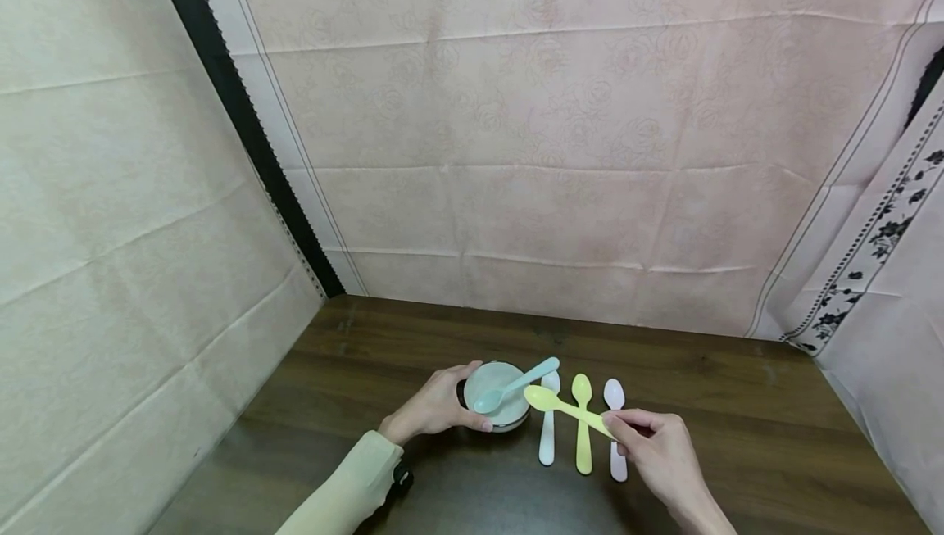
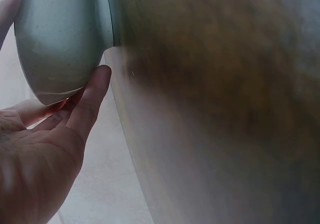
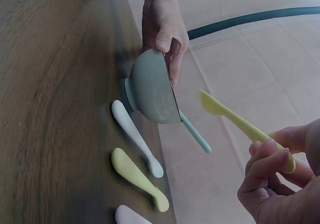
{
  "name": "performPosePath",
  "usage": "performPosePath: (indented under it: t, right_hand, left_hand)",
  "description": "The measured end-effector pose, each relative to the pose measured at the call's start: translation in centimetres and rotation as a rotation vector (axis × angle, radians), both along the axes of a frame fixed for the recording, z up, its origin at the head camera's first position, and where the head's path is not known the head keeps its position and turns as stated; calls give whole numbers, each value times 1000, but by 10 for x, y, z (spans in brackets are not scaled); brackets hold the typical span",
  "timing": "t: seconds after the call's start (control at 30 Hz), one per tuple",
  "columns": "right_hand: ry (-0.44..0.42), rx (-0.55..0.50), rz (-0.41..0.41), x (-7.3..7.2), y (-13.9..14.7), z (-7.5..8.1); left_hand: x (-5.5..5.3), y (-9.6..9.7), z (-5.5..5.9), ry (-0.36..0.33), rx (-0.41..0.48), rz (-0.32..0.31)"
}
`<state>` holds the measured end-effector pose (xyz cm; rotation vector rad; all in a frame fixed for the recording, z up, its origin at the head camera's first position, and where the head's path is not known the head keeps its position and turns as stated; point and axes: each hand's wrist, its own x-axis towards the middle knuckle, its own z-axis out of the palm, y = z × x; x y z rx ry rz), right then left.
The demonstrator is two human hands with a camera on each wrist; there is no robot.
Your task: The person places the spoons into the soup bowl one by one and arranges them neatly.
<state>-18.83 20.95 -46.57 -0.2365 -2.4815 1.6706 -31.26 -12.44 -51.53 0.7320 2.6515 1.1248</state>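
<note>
My left hand point(image 1: 437, 405) holds a pale green bowl point(image 1: 492, 378) by its side, thumb near the rim and fingers around the wall. The bowl point(image 3: 150, 87) stands upright on the table. Inside it leans a light teal spoon point(image 1: 527, 377), its handle sticking out over the rim. Between thumb and fingers, my right hand point(image 1: 660, 453) pinches a yellow spoon point(image 1: 578, 414) by the handle, raised above the table with its scoop toward the bowl. Below it lie a white spoon point(image 1: 546, 441), another yellow spoon point(image 1: 583, 446) and a pale pink spoon point(image 1: 614, 393), side by side.
The dark wooden table point(image 1: 442, 330) carries everything. Pale cloth point(image 1: 553, 191) hangs behind its back edge, and more cloth point(image 1: 147, 232) hangs on the left. A black strip point(image 1: 243, 117) runs down the back left corner.
</note>
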Motion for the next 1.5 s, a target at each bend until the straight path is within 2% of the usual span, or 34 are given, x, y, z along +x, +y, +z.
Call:
performPosePath:
  t: [0.97, 1.33, 1.5]
  right_hand:
    - [-87, -62, 30, -23, -13, -4]
    - [-101, -92, 41, -30, -20, -1]
    - [-90, -76, 56, -35, -22, -4]
  left_hand:
    - [1, 0, -2, -9, -2, 10]
    - [2, 1, 1, -6, 2, 12]
    - [2, 1, 1, -13, 5, 12]
